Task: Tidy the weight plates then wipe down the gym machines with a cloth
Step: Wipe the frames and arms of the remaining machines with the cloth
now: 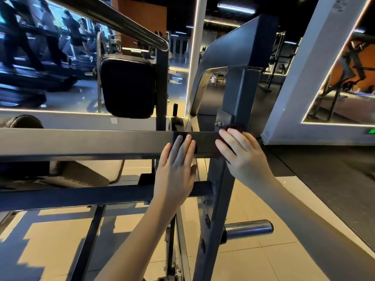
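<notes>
Mirrored walls (50, 57) edged with light strips close off the far side, and pale floor tiles (253, 260) run under the machine to a dark rubber mat (324, 165) on the right, where the floor lies open. A grey horizontal beam (81, 142) crosses the whole view and meets an upright post (239, 92) at its right end. Just under it runs a darker lower bar (81, 194), with only a narrow gap between the two.

The left hand (176, 169) lies flat against the beam's front face, fingers straight and close together, gripping nothing. The right hand (243, 157) is spread over the corner where beam and post join, fingers laid nearly straight, pressing a dark red cloth (236, 127) against the metal. The cloth shows only as a bunched edge past the fingertips, just beside a bolt (219, 124).

A black pad (127, 86) stands behind the beam to the left, beneath a slanting chrome bar (113, 19). Low on the post, a chrome plate peg (248, 229) sticks out to the right over the tiles.
</notes>
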A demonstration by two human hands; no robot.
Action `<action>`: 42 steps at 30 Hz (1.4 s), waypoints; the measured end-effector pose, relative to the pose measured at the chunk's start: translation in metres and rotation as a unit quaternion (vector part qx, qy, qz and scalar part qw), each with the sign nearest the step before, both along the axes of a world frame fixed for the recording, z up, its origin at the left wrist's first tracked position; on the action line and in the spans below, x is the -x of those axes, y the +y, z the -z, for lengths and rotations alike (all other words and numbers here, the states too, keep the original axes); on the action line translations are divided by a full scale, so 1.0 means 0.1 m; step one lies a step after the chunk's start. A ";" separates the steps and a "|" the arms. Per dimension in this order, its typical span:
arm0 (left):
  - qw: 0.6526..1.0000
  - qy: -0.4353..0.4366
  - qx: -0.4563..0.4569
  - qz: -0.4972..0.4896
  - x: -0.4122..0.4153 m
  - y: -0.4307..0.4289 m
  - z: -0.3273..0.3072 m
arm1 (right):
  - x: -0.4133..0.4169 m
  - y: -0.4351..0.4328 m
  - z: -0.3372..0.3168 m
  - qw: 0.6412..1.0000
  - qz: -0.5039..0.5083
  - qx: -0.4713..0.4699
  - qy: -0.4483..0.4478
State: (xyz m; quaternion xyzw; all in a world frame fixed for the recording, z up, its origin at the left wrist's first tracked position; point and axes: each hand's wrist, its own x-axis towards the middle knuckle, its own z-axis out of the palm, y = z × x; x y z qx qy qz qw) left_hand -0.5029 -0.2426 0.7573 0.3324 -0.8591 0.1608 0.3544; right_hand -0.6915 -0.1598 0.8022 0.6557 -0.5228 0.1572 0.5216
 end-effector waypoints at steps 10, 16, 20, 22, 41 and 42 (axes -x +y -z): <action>1.000 -0.002 0.010 0.006 -0.02 -0.03 0.02 | -0.14 -0.02 0.17 0.998 0.022 -0.035 -0.052; 1.000 -0.014 0.025 -0.005 -0.05 0.00 0.01 | -0.17 -0.13 0.13 0.997 0.028 0.019 -0.070; 0.999 -0.031 0.024 -0.017 -0.06 0.02 -0.02 | -0.18 0.02 0.57 0.992 0.011 0.035 -0.121; 0.999 -0.036 0.026 -0.019 -0.06 0.02 -0.01 | -0.13 0.10 0.61 0.995 0.010 0.020 -0.100; 0.986 -0.111 -0.121 -0.023 -0.35 0.02 0.90 | -0.33 0.12 0.87 0.975 0.133 -0.178 0.009; 0.987 -0.106 -0.115 -0.023 -0.34 0.03 0.89 | -0.36 0.14 0.95 0.976 0.135 -0.170 -0.006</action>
